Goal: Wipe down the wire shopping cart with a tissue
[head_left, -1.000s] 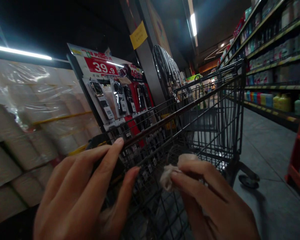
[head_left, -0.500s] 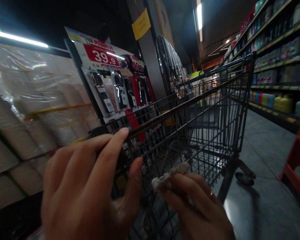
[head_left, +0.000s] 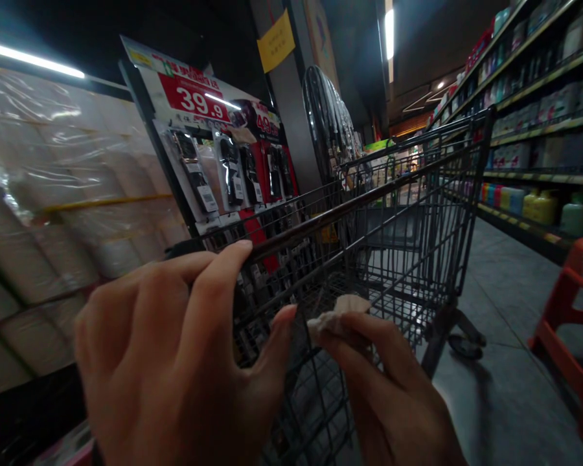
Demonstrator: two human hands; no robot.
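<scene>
A dark metal shopping cart [head_left: 369,252] stretches across the middle, its top rail running up to the right. At the near end of that rail, the fingers of my left hand [head_left: 175,349] curl over the top, with the thumb apart on the near side. The fingertips are partly hidden behind the rail. My right hand [head_left: 388,375] pinches a crumpled whitish tissue [head_left: 342,314] between thumb and fingers, close beside the cart's wire side.
Plastic-wrapped packs [head_left: 78,155] are stacked at the left. Behind the cart stands a display board [head_left: 194,97] hung with packaged belts, near a pillar. Stocked shelves [head_left: 548,129] line the right, and a red-orange stool [head_left: 571,317] stands on the grey floor.
My right hand with the tissue has shifted slightly, and the tissue's shape shows differently. My left thumb has moved a little right. The view has shifted slightly, bringing more of the stool in.
</scene>
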